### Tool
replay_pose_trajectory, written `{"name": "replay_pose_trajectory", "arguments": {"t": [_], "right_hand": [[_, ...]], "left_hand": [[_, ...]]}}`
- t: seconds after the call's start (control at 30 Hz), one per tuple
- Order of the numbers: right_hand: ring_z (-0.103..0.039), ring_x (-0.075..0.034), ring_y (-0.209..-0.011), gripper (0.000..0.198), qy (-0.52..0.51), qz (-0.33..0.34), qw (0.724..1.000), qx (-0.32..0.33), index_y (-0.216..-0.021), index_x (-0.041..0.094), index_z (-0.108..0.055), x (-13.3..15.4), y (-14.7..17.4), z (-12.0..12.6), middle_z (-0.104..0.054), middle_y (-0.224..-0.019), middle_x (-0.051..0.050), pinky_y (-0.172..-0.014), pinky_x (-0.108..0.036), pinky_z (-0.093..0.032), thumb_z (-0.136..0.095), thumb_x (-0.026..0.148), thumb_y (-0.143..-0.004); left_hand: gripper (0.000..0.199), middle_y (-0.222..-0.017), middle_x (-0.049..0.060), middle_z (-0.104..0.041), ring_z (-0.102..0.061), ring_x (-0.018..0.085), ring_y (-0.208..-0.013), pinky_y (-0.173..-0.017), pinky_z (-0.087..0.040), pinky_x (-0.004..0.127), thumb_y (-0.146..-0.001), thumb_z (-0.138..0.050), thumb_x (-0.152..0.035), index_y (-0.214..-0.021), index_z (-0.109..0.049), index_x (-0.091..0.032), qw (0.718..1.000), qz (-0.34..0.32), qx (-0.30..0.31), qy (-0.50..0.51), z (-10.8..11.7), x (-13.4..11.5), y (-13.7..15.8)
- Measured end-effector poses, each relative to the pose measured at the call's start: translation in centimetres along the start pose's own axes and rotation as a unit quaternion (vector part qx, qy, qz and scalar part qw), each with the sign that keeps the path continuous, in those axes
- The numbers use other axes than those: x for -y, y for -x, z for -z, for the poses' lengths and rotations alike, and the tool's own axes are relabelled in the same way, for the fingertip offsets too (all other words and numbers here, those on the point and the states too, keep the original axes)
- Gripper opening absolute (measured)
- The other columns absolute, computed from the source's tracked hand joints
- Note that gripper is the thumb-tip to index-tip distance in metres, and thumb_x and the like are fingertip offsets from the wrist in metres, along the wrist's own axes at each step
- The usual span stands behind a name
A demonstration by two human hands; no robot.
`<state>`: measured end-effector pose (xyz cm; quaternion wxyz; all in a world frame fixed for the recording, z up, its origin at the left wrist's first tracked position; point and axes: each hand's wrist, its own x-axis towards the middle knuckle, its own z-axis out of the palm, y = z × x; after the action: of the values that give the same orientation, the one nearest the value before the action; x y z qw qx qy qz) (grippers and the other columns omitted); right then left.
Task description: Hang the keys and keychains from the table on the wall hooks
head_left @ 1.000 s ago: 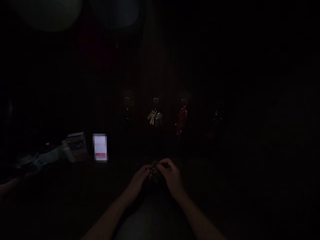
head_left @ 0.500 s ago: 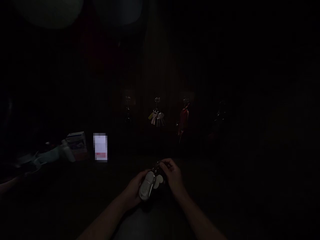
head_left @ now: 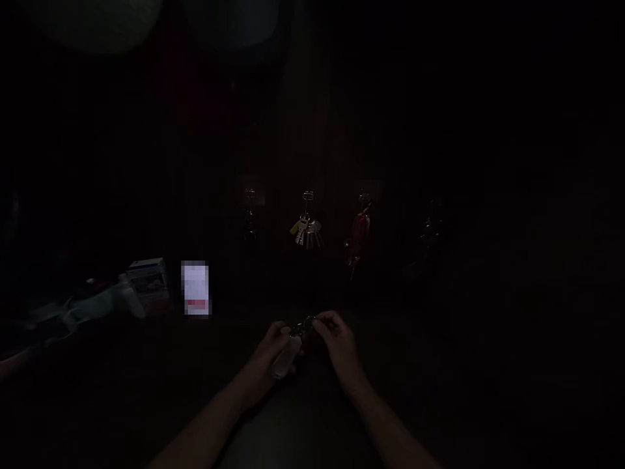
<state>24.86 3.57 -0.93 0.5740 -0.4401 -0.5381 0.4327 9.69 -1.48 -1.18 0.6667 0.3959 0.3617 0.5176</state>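
Observation:
The scene is very dark. Low in the middle, my left hand (head_left: 266, 355) is closed around a pale, oblong key fob (head_left: 286, 359), which lies tilted across the fingers. A metal key ring (head_left: 309, 322) joins the fob's upper end by short links. My right hand (head_left: 340, 337) pinches that ring between thumb and fingertips, just right of the left hand. Any keys on this ring are hidden or lost in the dark. Beyond the hands, a bunch of keys (head_left: 307, 231) with a yellow tag hangs from a hook.
A red corded item (head_left: 359, 234) hangs right of the keys, and dim metal pieces (head_left: 250, 225) hang left of them. At left stand a bright blurred-out panel (head_left: 196, 288) and a box (head_left: 149, 286). Pale round shapes (head_left: 97, 23) show at upper left.
The fob has turned in my left hand and shows a narrower face. The pale round-headed keys that dangled beside it are no longer visible. My right hand keeps its pinch nearly in place.

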Motion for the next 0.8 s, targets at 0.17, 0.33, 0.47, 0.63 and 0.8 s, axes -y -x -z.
{"name": "replay_pose_trajectory", "arguments": {"t": [0.17, 0.33, 0.47, 0.63, 0.8], "right_hand": [[-0.058, -0.018, -0.069, 0.022, 0.02, 0.013, 0.999, 0.032, -0.073, 0.021, -0.059, 0.0, 0.5, -0.2, -0.063, -0.069, 0.0, -0.063, -0.028, -0.046, -0.065, 0.041, -0.067], [-0.059, -0.016, -0.066, 0.015, 0.043, 0.023, 0.995, 0.084, -0.075, 0.021, -0.059, 0.7, 1.6, -0.7, -0.063, -0.069, 0.001, -0.062, -0.026, -0.046, -0.061, 0.035, -0.072], [-0.059, -0.016, -0.066, 0.012, 0.061, 0.04, 0.994, 0.087, -0.075, 0.022, -0.057, 1.1, 1.9, -0.8, -0.063, -0.068, 0.001, -0.06, -0.026, -0.046, -0.058, 0.034, -0.073], [-0.057, -0.016, -0.064, 0.013, 0.086, 0.064, 0.992, 0.066, -0.074, 0.021, -0.057, 1.2, 2.1, -0.9, -0.062, -0.067, 0.001, -0.058, -0.025, -0.044, -0.058, 0.034, -0.073], [-0.057, -0.015, -0.064, 0.01, 0.089, 0.1, 0.99, 0.041, -0.072, 0.021, -0.055, 1.4, 2.3, -0.8, -0.059, -0.066, 0.001, -0.061, -0.024, -0.045, -0.057, 0.03, -0.072]], "left_hand": [[0.031, -0.073, -0.003, -0.051, -0.05, 0.011, -0.07, -0.064, -0.039, 0.021, -0.08, -0.052, -0.05, -0.075, -0.05, -0.02, 0.995, -0.022, -0.007, -0.094, 0.0, -0.3, 0.2], [0.022, -0.073, -0.005, -0.05, -0.048, 0.012, -0.071, -0.067, -0.039, 0.021, -0.08, -0.055, -0.04, -0.074, -0.048, -0.02, 0.988, -0.061, -0.011, -0.141, -0.4, -0.3, 0.3], [0.017, -0.087, -0.001, -0.057, -0.052, 0.016, -0.086, -0.077, -0.041, 0.024, -0.078, -0.058, -0.034, -0.088, -0.056, -0.021, 0.976, -0.092, 0.006, -0.199, -0.4, -0.5, 0.4], [0.017, -0.087, 0.001, -0.06, -0.055, 0.018, -0.084, -0.076, -0.043, 0.026, -0.077, -0.058, -0.035, -0.085, -0.06, -0.02, 0.954, -0.149, -0.029, -0.258, -0.4, -0.2, 0.3], [0.013, -0.094, 0.004, -0.063, -0.058, 0.02, -0.092, -0.082, -0.043, 0.028, -0.076, -0.058, -0.031, -0.08, -0.064, -0.021, 0.931, -0.207, -0.073, -0.292, -0.7, -0.5, 0.4]]}}
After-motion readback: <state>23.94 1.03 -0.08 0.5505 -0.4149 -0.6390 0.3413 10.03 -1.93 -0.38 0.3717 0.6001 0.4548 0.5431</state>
